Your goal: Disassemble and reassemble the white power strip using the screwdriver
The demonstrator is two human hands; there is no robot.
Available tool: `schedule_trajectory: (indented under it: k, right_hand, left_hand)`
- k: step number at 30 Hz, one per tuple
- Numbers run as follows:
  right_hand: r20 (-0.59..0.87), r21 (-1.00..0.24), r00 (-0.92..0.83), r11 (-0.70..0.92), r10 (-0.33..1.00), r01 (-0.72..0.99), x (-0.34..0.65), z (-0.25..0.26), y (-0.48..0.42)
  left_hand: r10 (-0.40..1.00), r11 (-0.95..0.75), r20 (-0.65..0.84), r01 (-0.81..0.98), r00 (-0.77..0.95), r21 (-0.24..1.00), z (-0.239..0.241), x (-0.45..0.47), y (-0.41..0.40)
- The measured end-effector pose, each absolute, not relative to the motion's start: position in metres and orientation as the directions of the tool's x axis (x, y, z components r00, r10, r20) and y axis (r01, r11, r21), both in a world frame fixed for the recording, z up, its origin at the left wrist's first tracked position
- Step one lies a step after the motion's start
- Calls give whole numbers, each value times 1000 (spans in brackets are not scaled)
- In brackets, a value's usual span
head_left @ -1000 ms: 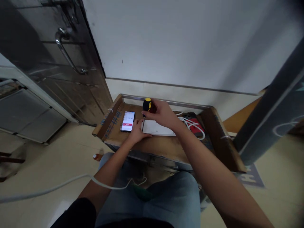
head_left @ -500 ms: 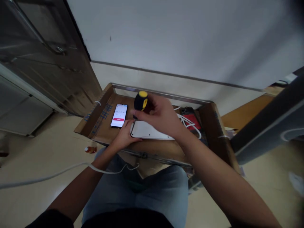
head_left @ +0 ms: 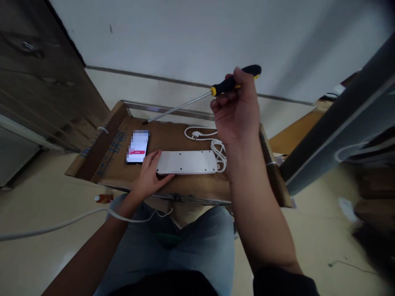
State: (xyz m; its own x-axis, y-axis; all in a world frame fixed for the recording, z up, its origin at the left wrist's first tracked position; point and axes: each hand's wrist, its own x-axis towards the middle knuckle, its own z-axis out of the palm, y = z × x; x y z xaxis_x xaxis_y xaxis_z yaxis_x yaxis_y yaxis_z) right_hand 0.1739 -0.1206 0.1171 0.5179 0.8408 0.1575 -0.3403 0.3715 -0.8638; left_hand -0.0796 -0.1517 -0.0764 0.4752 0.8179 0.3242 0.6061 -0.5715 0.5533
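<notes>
In the centre of the frame, a white power strip [head_left: 188, 163] lies on the cardboard-lined worktop [head_left: 169, 137], the left hand [head_left: 148, 176] clasping its left end, thumb and fingers on opposite long edges. Right of upper centre, the right hand [head_left: 239, 109] holds a screwdriver [head_left: 222, 86] by its handle, shaft slanting down-left, apart from the strip. The strip looks light, stiff and slippery; pinching both long edges near 1 end should steady it. Loops of soft white cord [head_left: 218, 142] lie at its right; a phone [head_left: 138, 155] sits just beside the left hand.
</notes>
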Motion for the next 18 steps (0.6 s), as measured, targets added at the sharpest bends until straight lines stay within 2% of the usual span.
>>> schedule_trajectory:
  k: [8, 14, 18]
  right_hand:
    - [105, -832, 479, 341, 872, -439, 196, 101, -115]
    - [210, -858, 421, 372, 882, -353, 209, 91, -106]
    - [194, -863, 457, 373, 868, -340, 211, 85, -108]
  left_hand:
    - [786, -618, 402, 617, 470, 488, -80, -78, -152]
    - [755, -653, 456, 601, 470, 462, -77, -77, -151]
    - [756, -654, 440, 598, 485, 464, -75, -76, -150]
